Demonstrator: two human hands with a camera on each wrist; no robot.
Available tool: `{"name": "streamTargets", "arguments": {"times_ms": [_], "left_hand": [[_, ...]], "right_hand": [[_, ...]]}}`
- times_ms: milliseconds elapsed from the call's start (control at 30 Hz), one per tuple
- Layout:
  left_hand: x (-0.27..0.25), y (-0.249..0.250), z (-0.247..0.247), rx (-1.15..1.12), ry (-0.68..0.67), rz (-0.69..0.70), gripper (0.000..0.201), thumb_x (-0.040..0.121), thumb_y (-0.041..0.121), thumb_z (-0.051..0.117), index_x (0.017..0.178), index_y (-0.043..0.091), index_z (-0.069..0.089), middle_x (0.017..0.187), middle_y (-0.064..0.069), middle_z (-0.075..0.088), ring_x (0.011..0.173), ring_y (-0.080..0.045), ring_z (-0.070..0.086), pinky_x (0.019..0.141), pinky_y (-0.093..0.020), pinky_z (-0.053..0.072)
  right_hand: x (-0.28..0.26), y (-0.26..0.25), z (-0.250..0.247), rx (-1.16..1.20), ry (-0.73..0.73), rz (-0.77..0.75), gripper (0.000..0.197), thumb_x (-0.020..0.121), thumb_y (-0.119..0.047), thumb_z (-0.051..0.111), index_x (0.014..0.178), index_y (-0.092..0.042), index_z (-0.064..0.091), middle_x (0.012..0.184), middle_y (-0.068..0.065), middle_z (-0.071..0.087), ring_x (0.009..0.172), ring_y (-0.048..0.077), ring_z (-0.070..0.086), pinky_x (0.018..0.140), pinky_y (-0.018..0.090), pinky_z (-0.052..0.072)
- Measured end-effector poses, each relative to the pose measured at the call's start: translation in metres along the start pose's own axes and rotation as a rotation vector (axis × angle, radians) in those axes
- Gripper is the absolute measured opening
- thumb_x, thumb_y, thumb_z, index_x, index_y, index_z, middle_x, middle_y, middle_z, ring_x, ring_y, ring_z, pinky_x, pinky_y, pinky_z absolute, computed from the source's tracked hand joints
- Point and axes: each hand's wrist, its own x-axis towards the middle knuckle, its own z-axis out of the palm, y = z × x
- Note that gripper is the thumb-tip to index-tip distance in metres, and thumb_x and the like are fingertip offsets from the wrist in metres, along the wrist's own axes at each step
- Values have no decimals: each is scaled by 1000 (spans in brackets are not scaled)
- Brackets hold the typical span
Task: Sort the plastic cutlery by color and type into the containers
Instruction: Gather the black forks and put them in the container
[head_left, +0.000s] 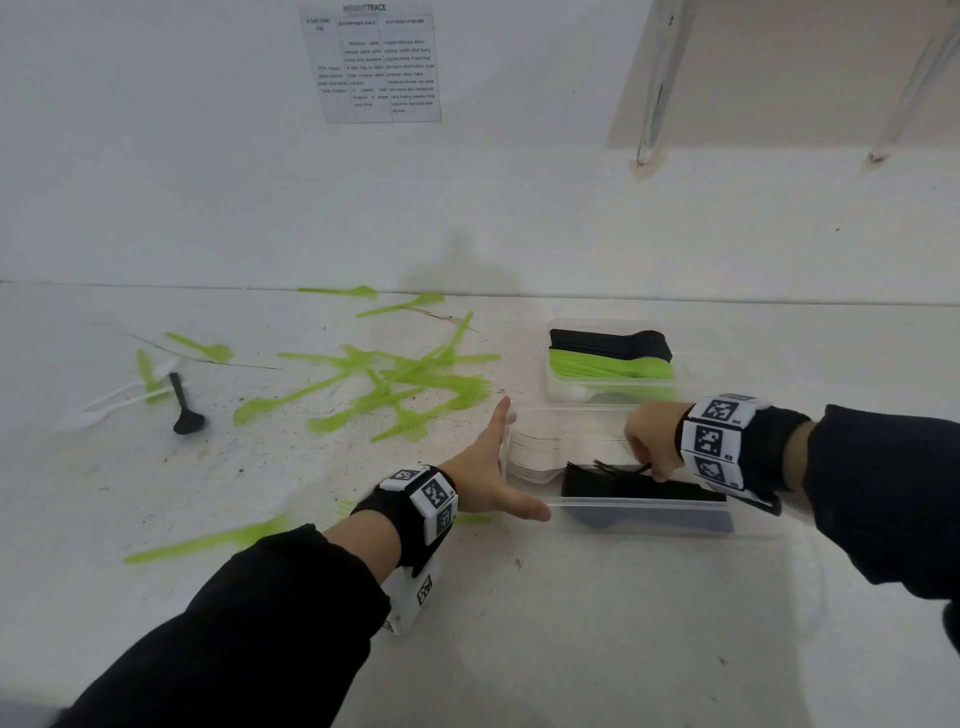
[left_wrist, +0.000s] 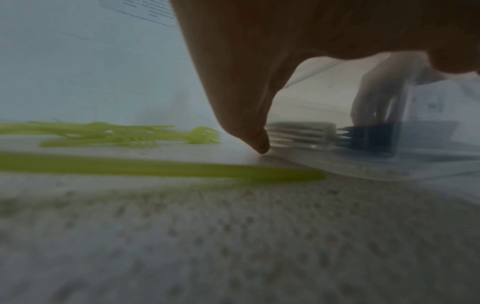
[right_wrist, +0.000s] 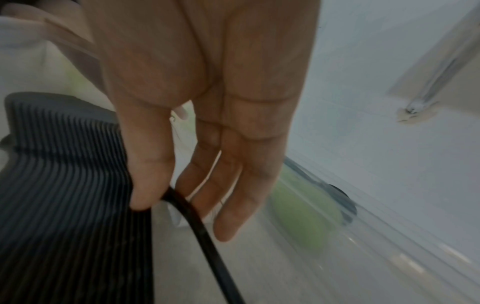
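The near clear container (head_left: 639, 502) holds a stack of white forks (head_left: 545, 449) and a stack of black forks (head_left: 644, 488). My right hand (head_left: 649, 441) reaches into it and pinches one black fork (head_left: 618, 466) over the black stack. The right wrist view shows thumb and forefinger of that hand (right_wrist: 166, 193) on the black fork's handle (right_wrist: 202, 226), beside the ribbed black stack (right_wrist: 64, 185). My left hand (head_left: 498, 462) lies open and flat against the container's left wall, thumb along the front rim. Several green forks (head_left: 395, 384) lie loose on the table.
A far clear container (head_left: 561, 395) holds black spoons (head_left: 613, 340) and green spoons (head_left: 613, 366). At the far left lie a black spoon (head_left: 184, 408) and white pieces (head_left: 111, 402). A green knife (head_left: 208, 540) lies by my left forearm, also seen low (left_wrist: 182, 168). The wall stands behind.
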Motion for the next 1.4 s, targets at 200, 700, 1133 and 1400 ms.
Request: {"name": "streamTargets", "arguments": {"times_ms": [200,700,1133,1400], "left_hand": [[1,0,0,4,2,3,138,64,28,86,144,27,-27,158,10,-2,145,-10,9,119,-35,14],[-2,4,0,19,4,-11,134,68,26,83,144,26,-27,158,10,-1,145,-9,10,118,-29,13],[-2,3,0,32,12,-16,133,68,27,83,144,26,-26,158,11,-2,144,-8,11,112,-22,13],[-1,3,1,-10,17,-14,131,69,20,83,146,24,-24,158,10,-1,144,-8,11,106,-15,14]], "right_hand": [[-6,4,-1,96,66,-93,23,80,-7,65,102,-12,65,105,7,66,84,13,49,50,13,30],[-7,1,2,0,69,-142,29,85,-9,60,113,0,59,120,13,61,112,27,55,57,25,34],[-11,9,0,78,-48,-31,37,84,-25,65,116,-8,59,109,7,62,92,19,53,67,21,40],[0,20,0,236,-143,-54,34,81,-11,68,112,-6,56,84,6,62,56,6,47,42,4,35]]}}
